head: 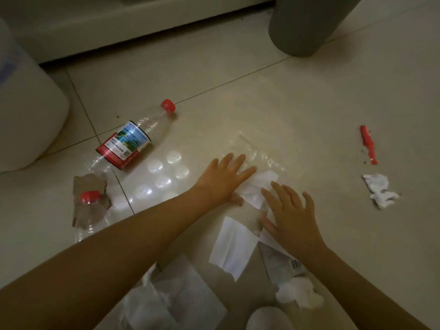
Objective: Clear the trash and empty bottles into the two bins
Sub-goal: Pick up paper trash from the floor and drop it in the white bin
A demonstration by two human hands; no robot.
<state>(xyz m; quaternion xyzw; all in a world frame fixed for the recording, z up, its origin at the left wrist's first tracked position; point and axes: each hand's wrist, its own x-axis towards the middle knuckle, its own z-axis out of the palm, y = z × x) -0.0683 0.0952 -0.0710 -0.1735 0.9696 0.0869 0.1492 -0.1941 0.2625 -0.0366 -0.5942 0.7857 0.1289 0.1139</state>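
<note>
- Spreading both hands flat, we press our left hand [222,178] and right hand [289,214] on a paper scrap [258,186] at centre.
- Two clear plastic bottles [129,144] with red caps lie at nine o'clock.
- One grey round bin [307,25] stands at one o'clock.

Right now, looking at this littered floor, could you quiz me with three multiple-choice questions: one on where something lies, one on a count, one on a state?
1. Where does the red scrap lie?
A. on the floor, right of both hands
B. under the labelled bottle
C. inside the grey bin

2. How many red bottle caps show?
A. none
B. two
C. five

3. How is the left hand held?
A. a tight fist
B. fingers spread flat
C. gripping a bottle

Answers:
1 A: it lies on bare tile, above the crumpled tissue.
2 B: one on the labelled bottle, one on the clear bottle by the cardboard.
3 B: its straight fingers lie over the clear plastic bag, holding nothing.
</note>
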